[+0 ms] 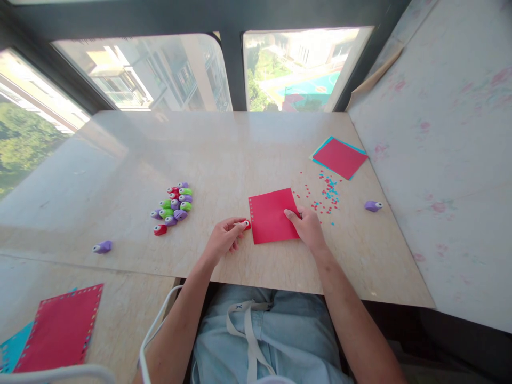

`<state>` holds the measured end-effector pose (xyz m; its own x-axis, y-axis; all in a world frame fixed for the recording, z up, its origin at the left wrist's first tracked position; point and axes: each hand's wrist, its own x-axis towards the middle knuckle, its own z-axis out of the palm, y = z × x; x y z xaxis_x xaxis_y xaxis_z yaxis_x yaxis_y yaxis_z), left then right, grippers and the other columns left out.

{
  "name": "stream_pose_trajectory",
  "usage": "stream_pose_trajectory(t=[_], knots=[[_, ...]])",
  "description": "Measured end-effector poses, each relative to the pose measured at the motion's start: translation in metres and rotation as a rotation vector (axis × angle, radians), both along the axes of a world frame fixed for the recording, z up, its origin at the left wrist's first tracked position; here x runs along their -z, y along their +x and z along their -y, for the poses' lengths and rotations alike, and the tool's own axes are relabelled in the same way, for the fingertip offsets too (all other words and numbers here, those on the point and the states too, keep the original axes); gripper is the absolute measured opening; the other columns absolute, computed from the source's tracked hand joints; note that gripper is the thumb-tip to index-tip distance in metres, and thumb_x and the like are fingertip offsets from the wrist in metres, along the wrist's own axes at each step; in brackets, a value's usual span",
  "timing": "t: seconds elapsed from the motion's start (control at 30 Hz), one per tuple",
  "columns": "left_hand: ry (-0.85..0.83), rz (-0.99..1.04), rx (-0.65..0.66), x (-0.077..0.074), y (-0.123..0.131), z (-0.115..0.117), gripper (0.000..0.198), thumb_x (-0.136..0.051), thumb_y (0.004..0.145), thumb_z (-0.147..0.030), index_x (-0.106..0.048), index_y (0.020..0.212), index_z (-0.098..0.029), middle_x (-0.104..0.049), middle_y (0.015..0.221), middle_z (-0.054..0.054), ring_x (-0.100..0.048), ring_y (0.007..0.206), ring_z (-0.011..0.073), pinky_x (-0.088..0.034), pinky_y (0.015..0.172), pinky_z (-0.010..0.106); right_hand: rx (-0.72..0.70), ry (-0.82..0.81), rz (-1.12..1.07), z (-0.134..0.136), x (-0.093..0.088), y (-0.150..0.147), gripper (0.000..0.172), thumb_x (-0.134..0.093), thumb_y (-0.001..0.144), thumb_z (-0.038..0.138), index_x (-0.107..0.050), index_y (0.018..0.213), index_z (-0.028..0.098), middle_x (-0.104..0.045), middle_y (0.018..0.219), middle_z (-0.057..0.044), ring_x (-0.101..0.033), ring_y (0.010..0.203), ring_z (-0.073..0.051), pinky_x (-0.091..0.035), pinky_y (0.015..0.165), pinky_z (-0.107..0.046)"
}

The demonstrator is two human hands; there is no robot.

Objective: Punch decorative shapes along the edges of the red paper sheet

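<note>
A square red sheet of paper (272, 218) lies in front of me, with a row of small punched holes down the upper part of its left edge. My left hand (224, 236) is closed around a small red craft punch (247, 224), which sits at that left edge below the holes. Whether paper is inside the punch's slot is too small to tell. Thumb on top and fingers partly hidden beneath, my right hand (309, 226) grips the sheet's right side. Red and blue punched bits (328, 192) lie scattered just beyond that hand.
Several red, green and purple punches (175, 204) cluster to the left. Single purple punches lie far left (102, 247) and right (373, 206). Stacked coloured paper (340, 158) rests at the back right. Hole-edged red paper (64, 328) and a white cable (154, 336) are front left.
</note>
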<state>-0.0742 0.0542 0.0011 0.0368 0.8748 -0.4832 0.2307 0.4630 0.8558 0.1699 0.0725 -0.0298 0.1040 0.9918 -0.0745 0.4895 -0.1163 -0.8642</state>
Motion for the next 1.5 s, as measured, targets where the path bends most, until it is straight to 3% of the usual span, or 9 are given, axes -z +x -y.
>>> stream_pose_trajectory(t=[0.67, 1.13, 1.5], knots=[[0.0, -0.005, 0.01, 0.0018, -0.0006, -0.0003, 0.045, -0.065, 0.078, -0.046, -0.07, 0.11, -0.014, -0.058, 0.063, -0.002, -0.048, 0.039, 0.0072, -0.035, 0.033, 0.018, -0.001, -0.05, -0.175, -0.0015, -0.0028, -0.0028, 0.034, -0.059, 0.083, 0.047, -0.071, 0.093, 0.017, -0.074, 0.086, -0.008, -0.065, 0.072, -0.021, -0.047, 0.06, -0.029], [-0.007, -0.01, 0.008, -0.0008, 0.0006, 0.0004, 0.044, -0.064, 0.079, -0.046, -0.069, 0.109, -0.014, -0.058, 0.064, -0.001, -0.049, 0.039, 0.0071, -0.034, 0.033, 0.017, 0.008, -0.049, -0.136, -0.0007, -0.0006, -0.001, 0.034, -0.059, 0.085, 0.047, -0.071, 0.09, 0.016, -0.072, 0.079, -0.006, -0.063, 0.069, -0.02, -0.046, 0.058, -0.028], [-0.009, -0.008, 0.001, -0.0023, 0.0018, 0.0007, 0.041, -0.063, 0.08, -0.044, -0.069, 0.107, -0.014, -0.058, 0.064, -0.001, -0.049, 0.038, 0.0072, -0.034, 0.033, 0.017, -0.015, -0.048, -0.159, -0.0009, -0.0007, -0.0014, 0.034, -0.058, 0.086, 0.046, -0.072, 0.095, 0.016, -0.074, 0.086, -0.007, -0.065, 0.074, -0.021, -0.048, 0.062, -0.029]])
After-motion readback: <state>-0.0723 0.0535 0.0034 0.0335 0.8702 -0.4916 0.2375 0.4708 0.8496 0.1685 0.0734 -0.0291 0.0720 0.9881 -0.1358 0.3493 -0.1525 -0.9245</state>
